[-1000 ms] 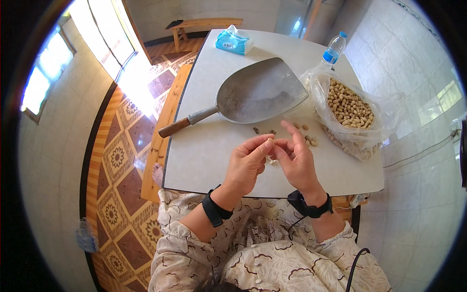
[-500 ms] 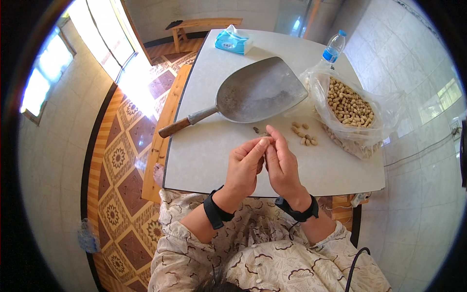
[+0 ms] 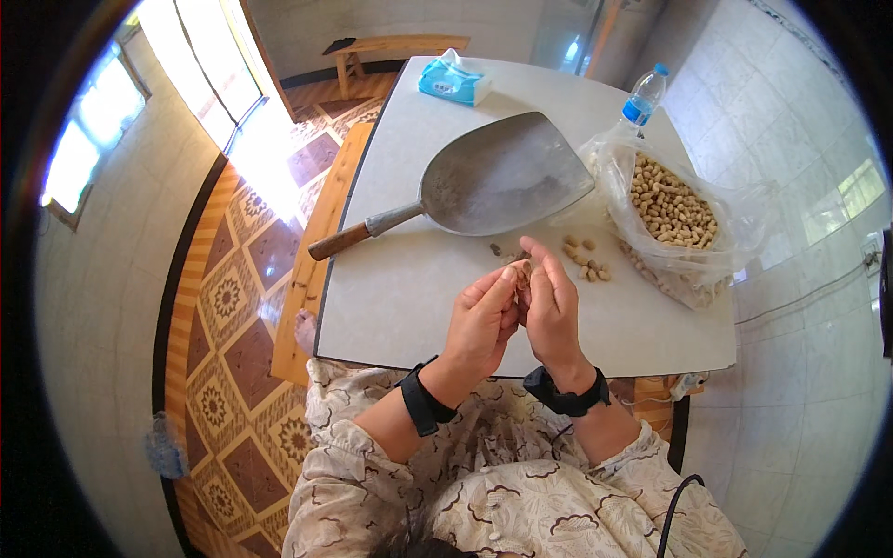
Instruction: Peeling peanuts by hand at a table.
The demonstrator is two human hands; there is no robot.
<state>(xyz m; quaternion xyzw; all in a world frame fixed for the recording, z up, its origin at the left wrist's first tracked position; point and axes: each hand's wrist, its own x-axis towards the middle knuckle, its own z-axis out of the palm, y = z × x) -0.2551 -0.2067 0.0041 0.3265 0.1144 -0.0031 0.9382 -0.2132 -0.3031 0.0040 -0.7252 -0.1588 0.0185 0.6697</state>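
Close together over the near part of the table, my left hand [image 3: 479, 324] and my right hand [image 3: 554, 321] both pinch a small tan peanut [image 3: 522, 272], whose shell looks partly split between the fingertips. The right index finger sticks out past it. Just beyond the fingertips lie dark bits [image 3: 496, 250], too small to name for certain. A small group of unshelled peanuts [image 3: 586, 262] rests on the table to the right of my hands.
A metal scoop [image 3: 507, 177] with a wooden handle lies beyond my hands on the white table [image 3: 400, 316]. To the right, a clear plastic bag [image 3: 735, 232] holds many peanuts. Farther off stand a tissue pack [image 3: 453, 81] and a water bottle [image 3: 644, 98]. A wooden bench [image 3: 321, 270] runs along the left.
My hands have shifted slightly, and their fingertips have parted a little, so the peanut between them shows more. The whole view has shifted slightly. Scoop and bag stay in place on the table.
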